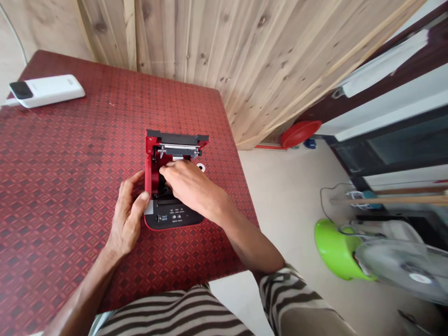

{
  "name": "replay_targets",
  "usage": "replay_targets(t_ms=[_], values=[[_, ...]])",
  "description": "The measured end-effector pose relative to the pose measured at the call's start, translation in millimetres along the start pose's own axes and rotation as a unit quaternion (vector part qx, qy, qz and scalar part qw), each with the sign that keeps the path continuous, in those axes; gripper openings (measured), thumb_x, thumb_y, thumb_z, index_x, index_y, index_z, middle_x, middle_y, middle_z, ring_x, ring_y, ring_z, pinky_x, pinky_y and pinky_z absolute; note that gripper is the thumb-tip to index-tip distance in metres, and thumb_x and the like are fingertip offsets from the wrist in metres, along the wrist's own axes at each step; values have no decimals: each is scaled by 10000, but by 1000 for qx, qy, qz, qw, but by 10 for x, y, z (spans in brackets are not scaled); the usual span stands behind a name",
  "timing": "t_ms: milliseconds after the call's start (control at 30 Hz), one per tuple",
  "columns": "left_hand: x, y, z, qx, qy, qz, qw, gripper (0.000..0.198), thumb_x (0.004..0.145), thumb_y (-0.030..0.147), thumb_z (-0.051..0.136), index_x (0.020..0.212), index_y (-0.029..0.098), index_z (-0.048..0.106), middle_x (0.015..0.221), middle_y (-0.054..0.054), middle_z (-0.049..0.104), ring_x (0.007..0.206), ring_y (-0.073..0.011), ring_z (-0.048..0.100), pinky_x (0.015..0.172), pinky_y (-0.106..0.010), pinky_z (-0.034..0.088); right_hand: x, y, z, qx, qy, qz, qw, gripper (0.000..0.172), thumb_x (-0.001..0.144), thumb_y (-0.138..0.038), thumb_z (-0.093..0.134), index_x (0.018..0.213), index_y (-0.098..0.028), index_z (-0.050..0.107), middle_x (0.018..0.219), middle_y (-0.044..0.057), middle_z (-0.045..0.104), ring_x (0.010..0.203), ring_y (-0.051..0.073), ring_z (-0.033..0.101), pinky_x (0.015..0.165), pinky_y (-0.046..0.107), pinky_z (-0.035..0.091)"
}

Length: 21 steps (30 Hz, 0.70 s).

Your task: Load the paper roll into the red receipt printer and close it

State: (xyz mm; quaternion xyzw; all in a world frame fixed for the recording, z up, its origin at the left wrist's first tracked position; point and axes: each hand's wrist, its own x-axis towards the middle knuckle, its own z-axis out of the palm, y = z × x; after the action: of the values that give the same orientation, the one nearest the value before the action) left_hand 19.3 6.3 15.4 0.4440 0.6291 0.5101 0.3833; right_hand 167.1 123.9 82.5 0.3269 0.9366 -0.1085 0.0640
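Note:
A small red and black printer (164, 215) sits on the red patterned tablecloth (70, 154) with its lid (177, 138) tipped open toward the wall. My left hand (128, 212) presses against the printer's left side, thumb on its edge, fingers curled round it. My right hand (191, 186) reaches into the open compartment from the right, its fingers bent down inside; what they touch is hidden. A small white ring (200, 166) lies just past my right hand beside the printer.
A white power bank (47, 90) with a cable lies at the table's far left corner. A wooden plank wall (245, 56) backs the table. On the floor to the right stand a green-based fan (350, 252) and a red bowl (300, 132).

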Motion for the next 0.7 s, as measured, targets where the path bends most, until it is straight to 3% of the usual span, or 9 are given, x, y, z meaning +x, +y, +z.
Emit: replay_targets(t_ms=[133,300,367,433,533,633,700], values=[[8,4,-15,-2,-9,-1,1000,676,1026,650,565,1500,173,634,1443,-159,697,1342,-337,627,1175,-508,484,-39,54,50,51,32,2,998,291,1098,-28,506,1132,-110,783,1082,163,828,983,271,798,869,409,643],[7,-56,-39,-32,-17,-13,999,681,1007,658,627,1504,193,644,1524,-155,683,1426,-356,613,1247,-537,441,-439,59,-25,139,143,-64,978,412,1101,18,441,1369,-146,707,1348,125,798,1231,225,760,1118,434,614],[24,-91,-45,-87,-21,-31,995,676,1027,670,595,1507,196,648,1524,-165,690,1429,-363,628,1234,-549,463,-616,44,-47,169,169,-102,966,340,1126,-73,529,1422,-148,679,1384,111,792,1285,221,732,1158,430,598],[89,-86,-50,-132,12,-41,990,664,1046,697,542,1472,204,671,1515,-175,693,1410,-361,651,1195,-538,505,-738,21,-21,177,189,-121,958,285,1120,-191,641,1398,-159,695,1361,108,802,1266,243,722,1145,457,601],[331,68,-46,-110,98,-15,989,668,1024,756,534,1394,228,709,1518,-163,686,1417,-348,649,1196,-511,507,-806,-19,88,153,217,-116,957,194,1102,-148,655,1271,-177,745,1236,98,827,1163,251,712,1075,467,606],[732,360,-4,-110,132,6,985,720,987,834,512,1348,245,712,1496,-144,692,1435,-357,630,1215,-538,484,-799,-47,196,131,241,-104,956,206,1097,-53,595,1160,-169,754,1106,82,815,1067,228,680,1004,411,597],[1002,553,47,-127,141,-17,982,683,992,813,503,1255,218,713,1441,-159,694,1429,-357,623,1194,-540,496,-791,-56,239,115,266,-106,951,199,1095,-45,588,1073,-166,745,1027,69,793,1003,218,656,950,376,587]])
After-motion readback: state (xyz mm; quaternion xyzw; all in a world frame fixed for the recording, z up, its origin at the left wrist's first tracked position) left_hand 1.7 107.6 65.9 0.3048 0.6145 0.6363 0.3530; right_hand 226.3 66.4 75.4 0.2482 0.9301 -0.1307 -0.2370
